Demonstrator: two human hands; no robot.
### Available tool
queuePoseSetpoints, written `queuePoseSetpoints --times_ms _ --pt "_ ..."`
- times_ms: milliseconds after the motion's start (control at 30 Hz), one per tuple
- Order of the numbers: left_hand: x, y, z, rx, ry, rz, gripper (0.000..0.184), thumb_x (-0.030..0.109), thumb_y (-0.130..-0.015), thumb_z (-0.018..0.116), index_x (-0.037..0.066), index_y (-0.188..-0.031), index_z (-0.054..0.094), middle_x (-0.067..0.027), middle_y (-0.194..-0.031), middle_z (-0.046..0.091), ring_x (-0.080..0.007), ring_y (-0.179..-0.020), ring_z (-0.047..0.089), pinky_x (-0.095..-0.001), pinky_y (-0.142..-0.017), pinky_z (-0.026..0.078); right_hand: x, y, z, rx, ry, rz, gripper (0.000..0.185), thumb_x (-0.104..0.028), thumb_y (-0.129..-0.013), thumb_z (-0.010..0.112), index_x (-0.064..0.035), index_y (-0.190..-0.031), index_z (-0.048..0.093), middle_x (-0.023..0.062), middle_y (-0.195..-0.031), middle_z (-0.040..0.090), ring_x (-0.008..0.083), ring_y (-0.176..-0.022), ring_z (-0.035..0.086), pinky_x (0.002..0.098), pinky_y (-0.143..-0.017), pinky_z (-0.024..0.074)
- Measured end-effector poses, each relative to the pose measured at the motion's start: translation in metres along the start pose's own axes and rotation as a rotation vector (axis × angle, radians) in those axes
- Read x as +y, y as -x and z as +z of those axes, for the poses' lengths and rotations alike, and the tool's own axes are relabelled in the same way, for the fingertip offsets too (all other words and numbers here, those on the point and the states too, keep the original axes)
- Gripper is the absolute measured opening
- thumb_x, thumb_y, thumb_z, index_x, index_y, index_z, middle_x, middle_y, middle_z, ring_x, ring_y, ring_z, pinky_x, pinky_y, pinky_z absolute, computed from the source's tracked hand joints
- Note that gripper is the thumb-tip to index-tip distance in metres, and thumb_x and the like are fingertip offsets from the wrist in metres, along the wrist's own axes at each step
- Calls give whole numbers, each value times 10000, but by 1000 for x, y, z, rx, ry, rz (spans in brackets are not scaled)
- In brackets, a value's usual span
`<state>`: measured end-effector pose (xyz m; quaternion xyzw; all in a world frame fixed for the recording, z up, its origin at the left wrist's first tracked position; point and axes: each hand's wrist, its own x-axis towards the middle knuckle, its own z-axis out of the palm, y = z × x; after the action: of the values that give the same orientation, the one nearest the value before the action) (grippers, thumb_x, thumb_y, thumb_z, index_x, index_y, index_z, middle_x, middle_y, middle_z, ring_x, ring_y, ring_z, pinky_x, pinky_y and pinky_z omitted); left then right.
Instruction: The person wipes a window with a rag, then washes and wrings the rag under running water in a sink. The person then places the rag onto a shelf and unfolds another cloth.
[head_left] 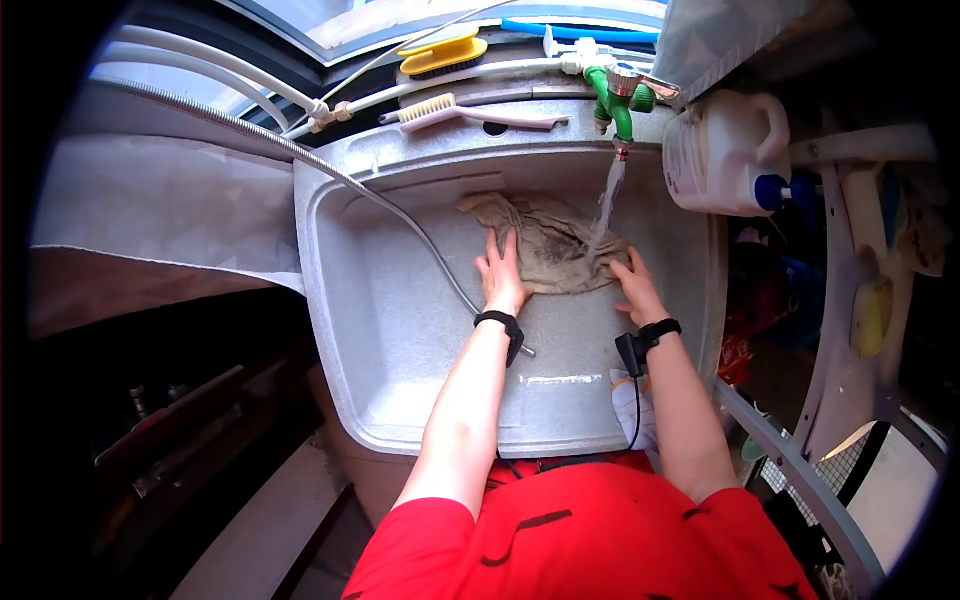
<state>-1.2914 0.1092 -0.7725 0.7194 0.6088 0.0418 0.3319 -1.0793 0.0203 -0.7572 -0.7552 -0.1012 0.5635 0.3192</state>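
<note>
A wet, crumpled greyish-brown cloth (pixel 560 250) lies in the upper part of a grey sink (pixel 400 375). Water runs onto its right half from a green tap (pixel 618 105). My left hand (pixel 503 272) rests at the cloth's left edge, fingers spread and pointing away from me. At the right edge, my right hand (pixel 636 283) touches the cloth with its fingertips, fingers apart and thumb lower down. Both wrists wear black bands.
A metal hose (pixel 420 235) curves down into the sink, left of my left hand. On the back ledge lie a pale brush (pixel 430 112) and a yellow brush (pixel 443 52). A white jug (pixel 715 150) stands right of the tap. A pale cloth (pixel 632 408) is near the front edge.
</note>
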Motion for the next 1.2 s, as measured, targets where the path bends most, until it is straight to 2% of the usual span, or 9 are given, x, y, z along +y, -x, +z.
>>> queuePoseSetpoints --times_ms 200,367,500,667,767,867,967,1100,1200 --pt "3 -19 46 102 342 97 200 84 -711 591 27 -880 681 -205 -903 635 -390 -937 590 -425 -858 462 3 5 23 -210 -232 165 906 -561 -842 587 -203 -1511 91 136 -1509 238 427 -1283 336 615 -913 376" --pt "53 35 -19 -289 1168 34 162 -30 -721 521 -2 -869 582 -12 -859 558 -109 -816 535 -240 -708 441 3 -8 20 -262 -399 273 802 -601 -861 543 -155 -1465 257 134 -1455 339 392 -1243 411 597 -907 408" --pt "72 74 -57 -362 1186 241 120 22 -731 517 4 -832 579 -27 -864 484 -121 -855 492 -252 -809 402 -8 -5 31 -420 -880 -2 562 -510 -949 452 -25 -1224 524 115 -1187 589 233 -1004 597 404 -864 499" --pt "83 66 -43 -140 922 393 225 244 -842 627 90 -1001 586 -195 -1505 246 -307 -1368 263 -407 -1093 232 -24 14 54 -140 -932 -61 393 -394 -966 491 -28 -1089 562 91 -1042 613 216 -953 607 354 -824 503" --pt "65 33 -14 84 510 400 280 298 -852 656 99 -1037 585 -165 -1358 444 -272 -1239 426 -400 -998 359 -24 19 66 -53 -1035 -196 365 -365 -972 498 -28 -1100 559 100 -1065 613 229 -978 606 371 -851 503" --pt "49 -2 -6 -8 1007 99 263 296 -942 564 45 -1017 574 -59 -937 632 -149 -850 590 -265 -783 469 -38 37 62 -278 -1140 -56 341 -318 -988 467 -21 -1137 545 123 -1149 596 252 -1047 588 428 -937 473" --pt "22 -28 3 -307 1539 -417 460 462 -959 482 16 -1045 559 -123 -976 625 -223 -926 618 -391 -809 529 -55 48 55 -406 -1165 -42 332 -289 -996 455 -6 -1148 539 138 -1160 592 265 -1066 574 417 -973 445" --pt "-1 -41 5 -165 1508 -349 648 567 -927 451 16 -1267 419 -174 -1233 537 -304 -1079 570 -496 -865 506 -21 -1 32 -263 -934 -412 382 -315 -989 466 -43 -1254 502 117 -1245 552 260 -1152 517 480 -1012 383" --pt "13 -25 17 -165 1169 -457 683 468 -872 623 180 -1401 301 -89 -1376 420 -282 -1231 443 -518 -871 458 -3 -14 24 -67 -525 91 565 -437 -938 508 -225 -1436 345 43 -1445 358 348 -1300 327 659 -993 250"
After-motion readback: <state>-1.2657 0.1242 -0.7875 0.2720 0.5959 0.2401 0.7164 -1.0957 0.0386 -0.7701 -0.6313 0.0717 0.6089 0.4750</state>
